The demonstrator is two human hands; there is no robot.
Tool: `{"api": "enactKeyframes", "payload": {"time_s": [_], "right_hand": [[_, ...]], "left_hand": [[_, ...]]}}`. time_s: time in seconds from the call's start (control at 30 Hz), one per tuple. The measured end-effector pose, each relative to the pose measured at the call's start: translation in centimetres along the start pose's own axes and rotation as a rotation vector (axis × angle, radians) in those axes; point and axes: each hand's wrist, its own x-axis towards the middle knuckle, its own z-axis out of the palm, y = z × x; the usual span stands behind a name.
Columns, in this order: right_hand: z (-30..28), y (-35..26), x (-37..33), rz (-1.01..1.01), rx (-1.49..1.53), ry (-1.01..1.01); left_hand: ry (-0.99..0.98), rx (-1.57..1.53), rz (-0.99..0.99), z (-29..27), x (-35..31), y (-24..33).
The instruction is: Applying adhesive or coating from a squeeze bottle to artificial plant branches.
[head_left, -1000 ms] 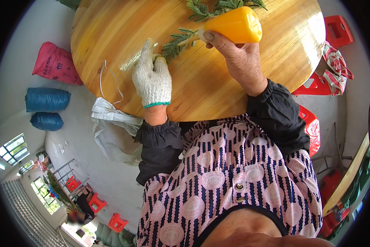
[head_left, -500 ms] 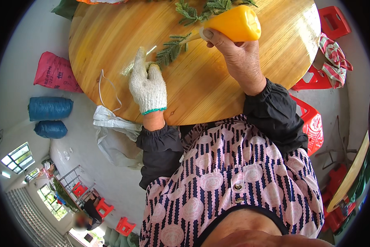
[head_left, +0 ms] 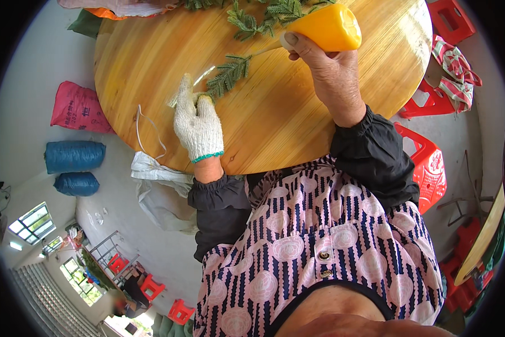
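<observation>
My right hand, bare, is wrapped round a yellow squeeze bottle with a whitish cap, tipped so that its cap end points left. A thin pale piece runs from the cap to a green artificial fir sprig; I cannot tell whether it is nozzle or stem. The sprig's leafy end meets the fingers of my left hand, in a white knitted glove with a green cuff. Its index finger points forward, while the thumb and other fingers close at the sprig. The glove partly hides that grip.
More fir sprigs lie at the far side of the round wooden table. A white sack hangs at its near left edge. Red stools stand to the right. A pink sack and blue bundles lie left.
The bottle has shifted slightly right and away from the sprig. My left hand has come a little nearer to me, the sprig moving with it. The view has shifted slightly.
</observation>
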Motion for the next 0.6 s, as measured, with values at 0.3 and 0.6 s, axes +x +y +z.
{"api": "enactKeyframes", "payload": {"time_s": [0.3,0.6], "right_hand": [[0.1,-1.3,0.3,0.028,0.219,0.106],[1.3,-1.6,0.9,0.19,0.155,0.156]], "left_hand": [[0.033,-0.157,-0.092,-0.9,0.2,2.5],[0.239,0.383,-0.162,-17.9,-6.8,10.3]]}}
